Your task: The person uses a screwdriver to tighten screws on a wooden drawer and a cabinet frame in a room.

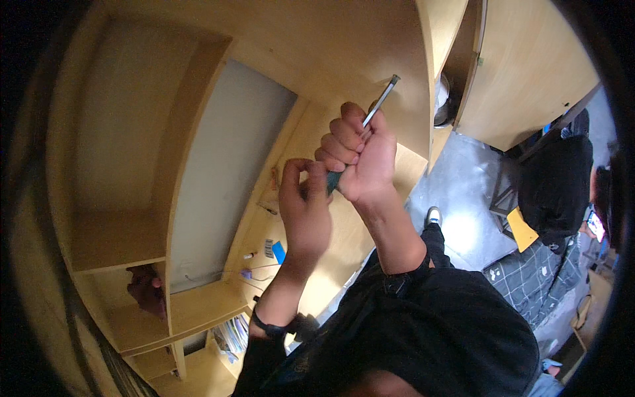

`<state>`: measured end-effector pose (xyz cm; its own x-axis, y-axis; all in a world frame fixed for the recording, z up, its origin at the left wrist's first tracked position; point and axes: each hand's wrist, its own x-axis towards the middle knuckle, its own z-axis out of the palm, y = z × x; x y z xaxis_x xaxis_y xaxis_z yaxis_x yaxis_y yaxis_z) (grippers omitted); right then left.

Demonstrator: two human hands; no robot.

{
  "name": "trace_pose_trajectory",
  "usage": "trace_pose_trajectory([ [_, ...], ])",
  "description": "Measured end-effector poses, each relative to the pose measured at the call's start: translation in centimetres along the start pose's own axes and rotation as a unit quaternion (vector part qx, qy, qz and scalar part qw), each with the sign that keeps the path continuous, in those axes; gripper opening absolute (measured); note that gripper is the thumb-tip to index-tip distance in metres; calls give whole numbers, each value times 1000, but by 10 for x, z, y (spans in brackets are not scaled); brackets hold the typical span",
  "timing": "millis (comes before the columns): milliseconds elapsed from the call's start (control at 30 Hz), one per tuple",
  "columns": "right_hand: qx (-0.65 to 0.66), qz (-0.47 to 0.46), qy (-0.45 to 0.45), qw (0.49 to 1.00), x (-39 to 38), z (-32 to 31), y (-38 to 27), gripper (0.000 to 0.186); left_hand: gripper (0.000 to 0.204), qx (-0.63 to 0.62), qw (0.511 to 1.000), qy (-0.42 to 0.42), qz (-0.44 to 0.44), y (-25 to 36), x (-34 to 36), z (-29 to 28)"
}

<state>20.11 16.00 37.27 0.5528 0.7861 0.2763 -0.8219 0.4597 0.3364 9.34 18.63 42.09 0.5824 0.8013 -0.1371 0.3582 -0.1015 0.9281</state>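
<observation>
My right hand point(360, 149) is closed in a fist around a slim tool point(378, 106) with a silver shaft and a dark green handle. The shaft sticks out past the thumb side, slanting up to the right, with a small dark tip. Below the fist a bit of the green handle point(335, 180) shows. My left hand point(304, 212), with a dark band at the wrist, is just left of that green end. Its fingers are curled in a pinch, slightly blurred; whether they grip the handle is hidden.
Wooden shelving point(165, 264) rises at left, with a dark reddish cloth-like item point(147, 289) and books point(233, 336). A blue card point(278, 252) lies on the desk. At right are an open cabinet door point(529, 73), a chair draped in black cloth point(555, 188) and checked fabric point(529, 278).
</observation>
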Motion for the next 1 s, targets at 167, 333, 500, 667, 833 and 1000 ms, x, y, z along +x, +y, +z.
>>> trace_pose_trajectory([
  [167, 117, 39, -110, 986, 6, 4, 3, 39, 22, 341, 882, -7, 325, 16, 0, -12],
  [333, -111, -52, 164, 979, -15, 5, 35, 43, 28, -242, 958, -153, 31, -43, 35, -76],
  [500, -739, 31, 128, 661, -66, -25, 37, 30, 34, -544, 825, -151, -17, -66, 33, -68],
  [667, -804, 91, 83, 582, -73, -27, 47, 15, 36, -420, 896, -109, 93, -56, 21, -42],
  [833, -766, 8, 114, 633, -74, -11, 42, 19, 22, -221, 954, -163, 118, -60, 18, -36],
  [1000, -873, -21, 98, 478, -88, 0, 30, 31, 20, -201, 945, -86, 244, -62, 26, -36],
])
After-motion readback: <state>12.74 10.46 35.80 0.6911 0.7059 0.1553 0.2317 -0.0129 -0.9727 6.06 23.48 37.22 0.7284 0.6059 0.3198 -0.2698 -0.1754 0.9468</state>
